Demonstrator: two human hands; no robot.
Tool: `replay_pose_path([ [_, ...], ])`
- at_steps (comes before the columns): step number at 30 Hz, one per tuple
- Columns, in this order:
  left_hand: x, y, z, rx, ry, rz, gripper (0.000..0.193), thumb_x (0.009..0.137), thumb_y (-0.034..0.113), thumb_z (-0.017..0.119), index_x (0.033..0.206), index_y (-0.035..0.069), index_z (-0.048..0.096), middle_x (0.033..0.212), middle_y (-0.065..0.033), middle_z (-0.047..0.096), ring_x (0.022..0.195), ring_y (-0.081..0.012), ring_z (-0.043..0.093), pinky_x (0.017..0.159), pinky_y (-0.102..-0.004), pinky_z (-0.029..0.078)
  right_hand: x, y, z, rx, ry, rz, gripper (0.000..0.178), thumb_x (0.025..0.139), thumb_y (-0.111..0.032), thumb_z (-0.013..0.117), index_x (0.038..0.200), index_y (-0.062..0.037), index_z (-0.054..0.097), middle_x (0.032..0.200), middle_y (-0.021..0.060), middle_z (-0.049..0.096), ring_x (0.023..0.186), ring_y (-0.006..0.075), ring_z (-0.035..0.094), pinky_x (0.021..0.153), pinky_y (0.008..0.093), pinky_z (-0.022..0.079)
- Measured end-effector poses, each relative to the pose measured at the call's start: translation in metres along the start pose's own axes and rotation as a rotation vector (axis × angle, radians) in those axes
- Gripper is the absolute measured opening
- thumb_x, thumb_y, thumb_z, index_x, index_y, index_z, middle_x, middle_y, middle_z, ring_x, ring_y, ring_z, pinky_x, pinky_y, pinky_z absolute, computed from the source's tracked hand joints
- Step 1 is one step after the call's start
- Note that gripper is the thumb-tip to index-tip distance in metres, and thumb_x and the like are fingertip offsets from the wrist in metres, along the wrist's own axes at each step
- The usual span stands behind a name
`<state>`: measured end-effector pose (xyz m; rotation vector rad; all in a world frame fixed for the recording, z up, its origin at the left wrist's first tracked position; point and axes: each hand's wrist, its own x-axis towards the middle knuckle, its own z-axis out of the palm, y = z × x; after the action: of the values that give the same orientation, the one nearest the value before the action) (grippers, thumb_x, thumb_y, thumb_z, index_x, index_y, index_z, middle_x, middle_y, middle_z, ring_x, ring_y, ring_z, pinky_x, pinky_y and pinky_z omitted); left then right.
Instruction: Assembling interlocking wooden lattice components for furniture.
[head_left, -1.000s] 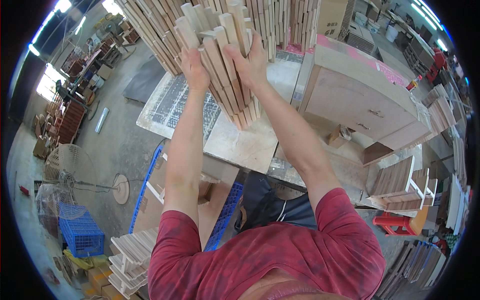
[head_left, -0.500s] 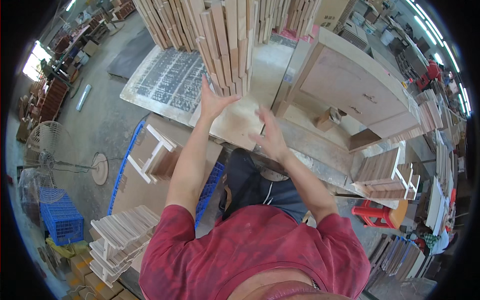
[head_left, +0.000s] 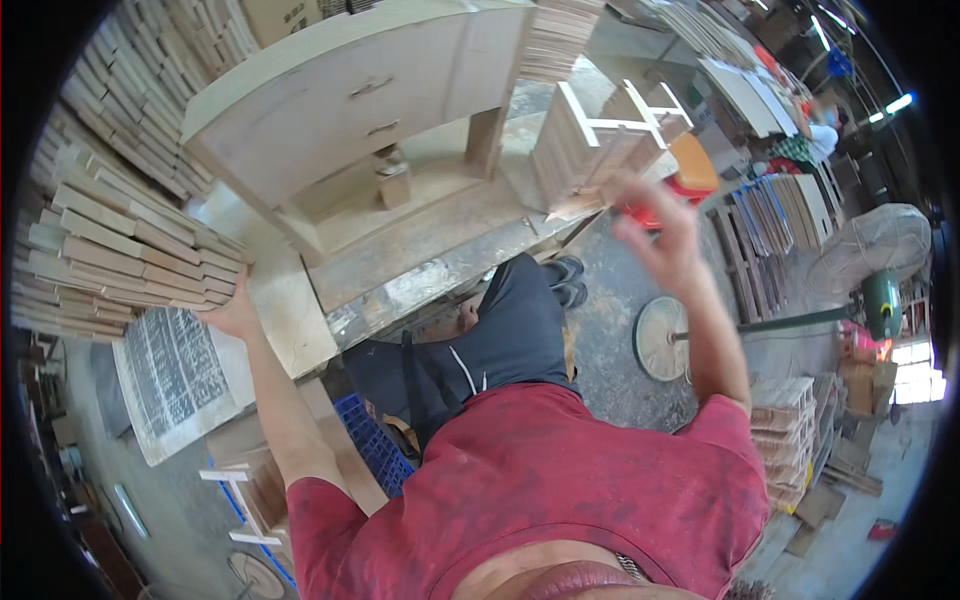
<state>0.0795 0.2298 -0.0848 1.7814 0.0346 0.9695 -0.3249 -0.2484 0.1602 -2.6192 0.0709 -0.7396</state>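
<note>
At the left, my left hand (head_left: 235, 310) lies with its fingers spread against the lower end of a tall stack of wooden strips (head_left: 145, 250). Part of that hand is hidden by the wood. My right hand (head_left: 662, 238) is raised on the right side, smeared by motion, with fingers apart and nothing visible in it. Closest to it is a bundle of thin wooden pieces with pale crossbars (head_left: 590, 140) at the right end of the workbench (head_left: 430, 285). I cannot tell whether the fingers touch this bundle.
A wooden cabinet piece (head_left: 360, 100) with a curved top stands on the bench, and a small wooden block (head_left: 392, 185) lies beneath it. An orange-and-red stool (head_left: 690, 165) and a standing fan (head_left: 870, 260) are to the right. A blue crate (head_left: 370, 440) sits by my legs.
My view and body have turned right. My left hand stays at the strip stack, while my right hand has swung from the bench front out to the right, near the crossbar bundle.
</note>
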Motion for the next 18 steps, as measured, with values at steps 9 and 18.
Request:
replay_pose_path([
  [9,0.021,-0.017,0.059,-0.006,-0.115,-0.106,0.124,0.051,0.027,0.104,0.144,-0.009,0.032,0.137,-0.0229,0.055,0.122,-0.0352,0.059,0.106,-0.0414,0.048,0.069,0.145,-0.056,-0.434,-0.203,0.042,0.047,0.077,-0.012,0.076,0.124,-0.0107,0.069,0.107,0.0173,0.068,0.105,0.0356,0.062,0.091,0.0455,0.051],
  [18,0.006,-0.022,0.026,0.298,-0.246,-0.238,0.128,0.056,0.031,0.101,0.148,-0.015,0.025,0.149,-0.0309,0.041,0.133,-0.0356,0.047,0.111,-0.0449,0.044,0.083,0.181,-0.028,-0.565,-0.376,0.202,0.024,0.076,-0.016,0.079,0.099,-0.0116,0.072,0.098,0.0169,0.067,0.096,0.0365,0.067,0.085,0.0471,0.053],
])
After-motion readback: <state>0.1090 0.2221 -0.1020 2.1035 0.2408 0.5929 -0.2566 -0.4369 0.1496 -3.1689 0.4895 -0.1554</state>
